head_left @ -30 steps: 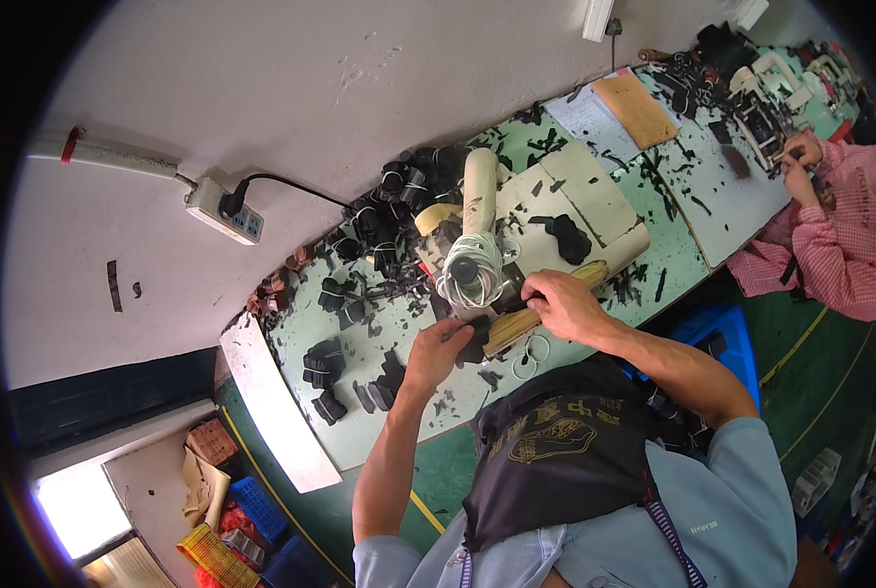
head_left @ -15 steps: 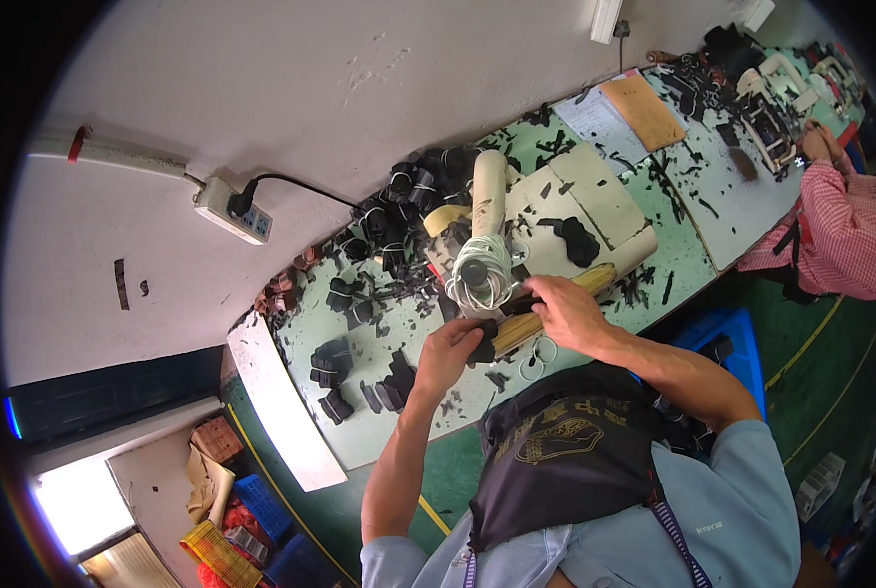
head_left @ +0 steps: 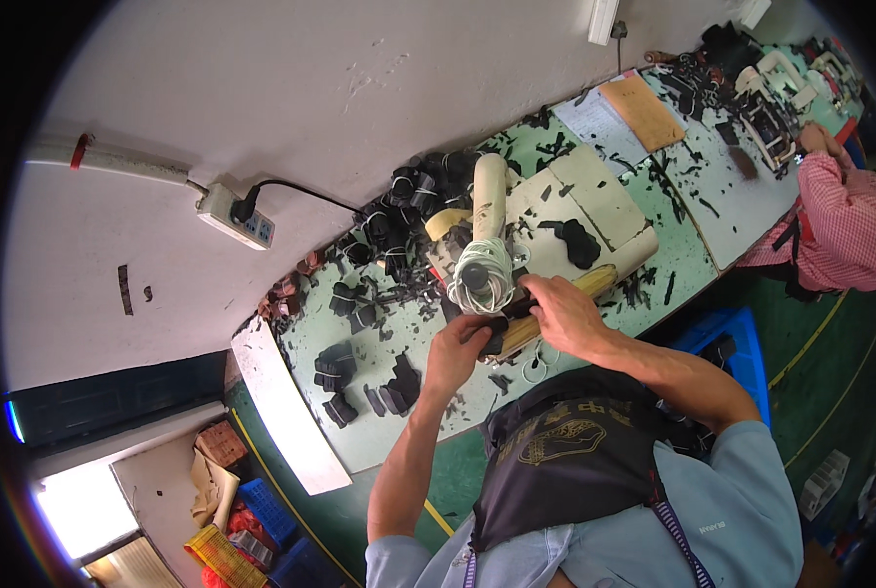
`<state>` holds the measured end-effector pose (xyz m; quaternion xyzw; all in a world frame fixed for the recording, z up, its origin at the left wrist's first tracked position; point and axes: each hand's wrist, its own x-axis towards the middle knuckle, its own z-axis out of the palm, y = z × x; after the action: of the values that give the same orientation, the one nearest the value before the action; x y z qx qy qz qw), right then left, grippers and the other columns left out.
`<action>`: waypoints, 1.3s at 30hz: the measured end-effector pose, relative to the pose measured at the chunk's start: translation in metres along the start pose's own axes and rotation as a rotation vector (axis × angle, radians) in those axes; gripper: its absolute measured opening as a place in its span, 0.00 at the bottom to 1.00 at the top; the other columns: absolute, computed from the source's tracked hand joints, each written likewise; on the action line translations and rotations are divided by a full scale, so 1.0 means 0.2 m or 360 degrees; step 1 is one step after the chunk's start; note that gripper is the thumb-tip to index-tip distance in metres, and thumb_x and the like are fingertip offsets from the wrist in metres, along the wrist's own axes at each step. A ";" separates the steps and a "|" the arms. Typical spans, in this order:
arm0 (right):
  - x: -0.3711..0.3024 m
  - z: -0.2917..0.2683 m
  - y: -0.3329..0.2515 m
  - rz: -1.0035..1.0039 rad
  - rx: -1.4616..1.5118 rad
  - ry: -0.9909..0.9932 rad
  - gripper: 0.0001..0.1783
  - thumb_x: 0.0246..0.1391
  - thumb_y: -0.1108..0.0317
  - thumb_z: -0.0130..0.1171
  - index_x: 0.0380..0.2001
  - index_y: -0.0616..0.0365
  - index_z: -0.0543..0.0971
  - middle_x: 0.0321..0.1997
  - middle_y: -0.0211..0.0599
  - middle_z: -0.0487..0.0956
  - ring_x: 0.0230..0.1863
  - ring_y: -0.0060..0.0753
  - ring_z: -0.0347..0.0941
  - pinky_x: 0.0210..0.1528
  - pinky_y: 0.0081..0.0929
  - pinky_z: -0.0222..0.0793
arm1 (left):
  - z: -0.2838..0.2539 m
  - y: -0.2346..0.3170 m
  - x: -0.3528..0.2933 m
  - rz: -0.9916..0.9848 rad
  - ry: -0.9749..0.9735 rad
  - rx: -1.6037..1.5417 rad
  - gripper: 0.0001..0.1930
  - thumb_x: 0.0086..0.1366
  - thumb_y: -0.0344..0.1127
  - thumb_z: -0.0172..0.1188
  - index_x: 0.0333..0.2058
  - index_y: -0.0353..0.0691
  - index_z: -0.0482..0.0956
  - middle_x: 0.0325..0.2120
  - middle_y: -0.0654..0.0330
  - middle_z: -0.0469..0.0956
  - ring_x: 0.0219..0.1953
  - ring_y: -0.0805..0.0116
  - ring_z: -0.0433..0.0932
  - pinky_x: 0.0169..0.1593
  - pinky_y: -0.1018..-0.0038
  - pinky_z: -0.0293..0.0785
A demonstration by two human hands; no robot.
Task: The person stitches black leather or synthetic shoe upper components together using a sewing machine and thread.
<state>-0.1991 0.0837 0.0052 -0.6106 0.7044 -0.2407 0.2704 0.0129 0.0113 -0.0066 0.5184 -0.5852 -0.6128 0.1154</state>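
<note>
Left hand (head_left: 455,348) and right hand (head_left: 562,312) met over green surface (head_left: 399,431), fingers of both pinched small black piece (head_left: 502,328) beside white cord-wrapped tool (head_left: 482,269), black scraps (head_left: 360,382) scattered nearby

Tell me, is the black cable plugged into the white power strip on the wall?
Plugged in. The black plug sits in the white power strip, its cable running toward the bench.

A brown cardboard sheet (head_left: 642,111) lies flat on the worktop (head_left: 379,441) near the wall, just beside a white paper sheet (head_left: 598,120) with faint lines. On the floor at lower left stands a torn brown cardboard box (head_left: 220,443) near a blue crate (head_left: 262,507) and a yellow crate (head_left: 220,557). No screens show.
</note>
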 end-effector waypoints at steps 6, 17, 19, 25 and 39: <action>-0.01 0.00 0.05 -0.0123 0.0195 -0.0075 0.11 0.51 0.77 0.59 0.40 0.58 0.77 0.37 0.43 0.78 0.43 0.49 0.73 0.45 0.43 0.69 | 0.04 -0.02 0.04 -0.0100 0.0119 0.0058 0.16 0.65 0.37 0.63 0.46 0.32 0.80 0.34 0.53 0.86 0.31 0.74 0.82 0.35 0.75 0.77; -0.04 -0.01 0.05 -0.0081 0.0118 -0.0010 0.10 0.51 0.77 0.60 0.39 0.59 0.78 0.36 0.43 0.78 0.42 0.49 0.74 0.47 0.42 0.70 | -0.04 -0.04 -0.02 -0.0109 -0.0166 -0.0164 0.17 0.66 0.35 0.62 0.50 0.31 0.79 0.26 0.59 0.83 0.23 0.77 0.76 0.28 0.79 0.72; -0.03 0.00 0.06 -0.0092 0.0128 -0.0043 0.09 0.51 0.77 0.60 0.38 0.59 0.79 0.36 0.42 0.78 0.43 0.49 0.74 0.47 0.42 0.70 | -0.03 -0.03 -0.01 -0.0200 -0.0100 -0.0056 0.17 0.65 0.35 0.63 0.49 0.31 0.80 0.26 0.59 0.83 0.22 0.77 0.76 0.27 0.79 0.71; -0.01 0.02 0.04 -0.0196 0.0214 0.0022 0.08 0.52 0.76 0.60 0.37 0.59 0.79 0.37 0.42 0.78 0.43 0.48 0.74 0.47 0.42 0.70 | 0.04 -0.06 0.08 -0.0176 0.0054 0.0095 0.15 0.63 0.37 0.65 0.44 0.32 0.82 0.24 0.60 0.83 0.21 0.78 0.75 0.24 0.78 0.68; -0.02 0.03 0.03 -0.0199 0.0182 0.0042 0.16 0.51 0.77 0.60 0.45 0.57 0.77 0.39 0.42 0.78 0.45 0.48 0.73 0.48 0.41 0.70 | 0.11 0.11 0.05 -0.0028 0.0202 0.0429 0.13 0.62 0.34 0.66 0.42 0.32 0.82 0.33 0.57 0.86 0.33 0.70 0.83 0.38 0.74 0.78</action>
<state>-0.1992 0.0887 -0.0030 -0.6335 0.6536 -0.3051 0.2800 -0.0187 0.0117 0.0013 0.5720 -0.6491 -0.4955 0.0763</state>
